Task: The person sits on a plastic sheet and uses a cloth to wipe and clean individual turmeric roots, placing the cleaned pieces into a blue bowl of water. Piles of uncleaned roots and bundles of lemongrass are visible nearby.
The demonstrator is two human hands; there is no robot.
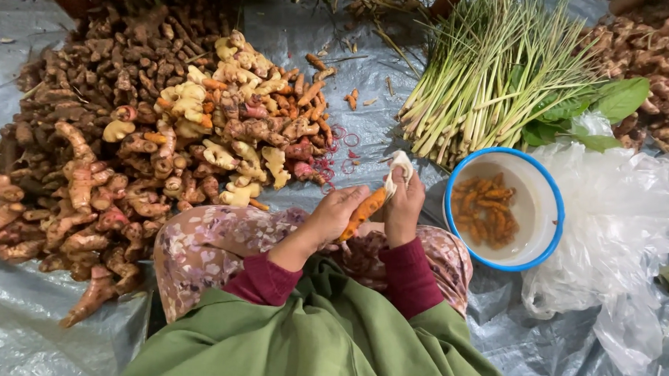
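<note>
Your left hand [336, 211] wraps its fingers around the lower end of an orange turmeric root [363, 212], propping it upright over your lap; your right hand [404, 206] pinches a small pale cloth [398, 168] against its top, seemingly to rub the skin; the blue-rimmed bowl [552, 197] of water sits just beside your right knee, more orange roots soaking in it; the heap of unwashed rhizomes [126, 126] lies near your left; lemongrass stalks [490, 67] fan out ahead.

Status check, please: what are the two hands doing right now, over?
Left hand grips long orange root. Right hand presses small white cloth to its tip. Blue-rimmed white bowl of water and roots beside. Nothing in the way.
</note>
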